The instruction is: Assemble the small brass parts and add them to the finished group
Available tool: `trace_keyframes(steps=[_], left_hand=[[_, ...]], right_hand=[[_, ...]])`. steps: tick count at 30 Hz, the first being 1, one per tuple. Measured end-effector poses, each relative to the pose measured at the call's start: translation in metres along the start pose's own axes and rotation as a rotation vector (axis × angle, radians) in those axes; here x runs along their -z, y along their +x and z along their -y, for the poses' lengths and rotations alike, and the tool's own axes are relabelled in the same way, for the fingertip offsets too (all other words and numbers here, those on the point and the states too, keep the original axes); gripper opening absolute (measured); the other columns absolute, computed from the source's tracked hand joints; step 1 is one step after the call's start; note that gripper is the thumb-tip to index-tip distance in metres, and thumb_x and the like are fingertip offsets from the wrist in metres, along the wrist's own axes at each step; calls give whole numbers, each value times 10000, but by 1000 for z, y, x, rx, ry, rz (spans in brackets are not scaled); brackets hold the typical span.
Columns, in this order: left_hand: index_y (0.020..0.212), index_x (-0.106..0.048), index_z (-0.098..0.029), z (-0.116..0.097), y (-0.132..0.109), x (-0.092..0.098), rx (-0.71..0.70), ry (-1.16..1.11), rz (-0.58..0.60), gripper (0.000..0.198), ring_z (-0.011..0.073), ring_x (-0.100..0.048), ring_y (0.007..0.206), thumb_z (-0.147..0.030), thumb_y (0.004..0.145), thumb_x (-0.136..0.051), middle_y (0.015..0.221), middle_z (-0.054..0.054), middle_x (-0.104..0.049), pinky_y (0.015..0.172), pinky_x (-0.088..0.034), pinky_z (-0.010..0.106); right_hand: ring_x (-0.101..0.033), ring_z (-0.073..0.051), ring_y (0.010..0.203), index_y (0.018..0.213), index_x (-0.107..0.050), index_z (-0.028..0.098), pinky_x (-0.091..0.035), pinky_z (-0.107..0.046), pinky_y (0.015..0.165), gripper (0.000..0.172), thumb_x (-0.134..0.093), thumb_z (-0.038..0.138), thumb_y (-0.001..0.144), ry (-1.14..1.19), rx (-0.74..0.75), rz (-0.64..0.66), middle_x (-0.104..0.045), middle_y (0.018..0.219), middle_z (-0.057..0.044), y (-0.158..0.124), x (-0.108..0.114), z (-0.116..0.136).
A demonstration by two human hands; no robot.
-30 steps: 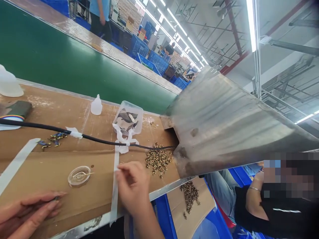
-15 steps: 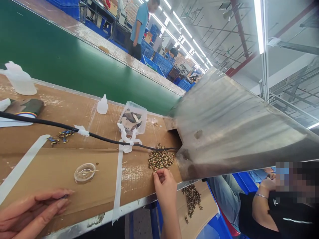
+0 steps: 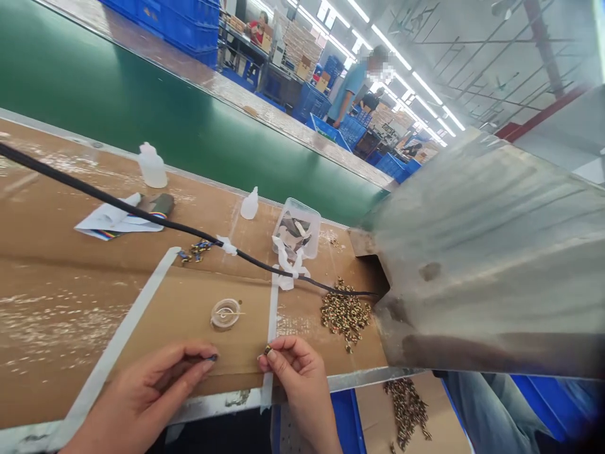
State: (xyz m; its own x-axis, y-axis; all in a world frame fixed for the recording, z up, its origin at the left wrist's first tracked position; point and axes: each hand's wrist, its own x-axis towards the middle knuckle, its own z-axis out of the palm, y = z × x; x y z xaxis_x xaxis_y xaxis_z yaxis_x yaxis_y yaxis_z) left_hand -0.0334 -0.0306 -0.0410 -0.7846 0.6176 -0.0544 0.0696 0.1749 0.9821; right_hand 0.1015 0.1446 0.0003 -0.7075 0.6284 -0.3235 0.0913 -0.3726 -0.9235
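Fingers of the left hand (image 3: 154,388) are closed on a small dark-blue part (image 3: 213,358). Well beyond these fingers lies a loose cluster of blue-and-yellow pieces (image 3: 195,251); nearer, just beyond the gap between both hands, sits a round dish (image 3: 217,320). Fingers of the right hand (image 3: 297,372) pinch a small black-and-gold part (image 3: 268,350). The held parts are apart, not joined. Right of these fingers, a large pile of pieces (image 3: 346,314) remains; most appear left to handle.
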Motion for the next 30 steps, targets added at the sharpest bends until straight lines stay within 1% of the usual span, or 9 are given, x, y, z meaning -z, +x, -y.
trace_keyframes(steps=[3, 8, 12, 16, 20, 23, 30], left_hand=[[950, -718, -297, -6, -1, 2, -47, 56, 121, 176, 190, -717, 895, -411, 831, -657, 949, -5, -753, 799, -567, 167], [965, -695, -286, -19, 1, 3, -95, 70, 189, 176, 175, -711, 856, -382, 899, -564, 919, 5, -740, 757, -565, 176], [957, -687, -273, -23, 0, 4, -98, 73, 220, 190, 168, -705, 818, -367, 918, -527, 883, 7, -730, 743, -566, 193], [934, -689, -260, -25, -1, 5, -120, 86, 226, 183, 156, -695, 787, -349, 917, -530, 845, 1, -726, 715, -558, 187], [961, -676, -276, -26, 0, 6, -178, 105, 220, 148, 135, -686, 800, -307, 919, -538, 863, -22, -729, 722, -541, 170], [970, -667, -281, -25, 1, 6, -198, 105, 223, 137, 124, -683, 798, -297, 923, -539, 870, -33, -726, 711, -533, 161], [988, -648, -296, -18, -1, 5, -231, 99, 210, 119, 105, -676, 805, -271, 932, -546, 879, -58, -716, 719, -511, 146]], right_hand=[[-689, -139, 655, 821, -684, 163, -544, -258, 696, 279, -851, 353, 704, 81, -42, 49, -716, 685, -24, -2, -17, -5], [-678, -116, 622, 796, -671, 156, -533, -217, 650, 276, -864, 326, 696, 172, -143, 120, -710, 670, -20, -3, -33, -8], [-675, -111, 618, 803, -678, 156, -531, -214, 658, 287, -859, 352, 698, 163, -162, 136, -697, 670, -9, -3, -40, -9], [-648, -108, 598, 815, -664, 156, -513, -209, 644, 320, -824, 420, 727, 58, -131, 140, -694, 647, -17, -7, -45, -7], [-621, -110, 606, 829, -665, 153, -489, -202, 621, 333, -765, 466, 773, -121, -37, 111, -689, 686, -27, -12, -46, -4], [-628, -131, 647, 826, -672, 148, -477, -213, 622, 315, -724, 458, 809, -228, 34, 101, -685, 722, -44, -15, -46, -3], [-628, -146, 648, 810, -674, 139, -455, -218, 596, 275, -708, 412, 818, -266, 62, 113, -667, 709, -46, -13, -47, -4]])
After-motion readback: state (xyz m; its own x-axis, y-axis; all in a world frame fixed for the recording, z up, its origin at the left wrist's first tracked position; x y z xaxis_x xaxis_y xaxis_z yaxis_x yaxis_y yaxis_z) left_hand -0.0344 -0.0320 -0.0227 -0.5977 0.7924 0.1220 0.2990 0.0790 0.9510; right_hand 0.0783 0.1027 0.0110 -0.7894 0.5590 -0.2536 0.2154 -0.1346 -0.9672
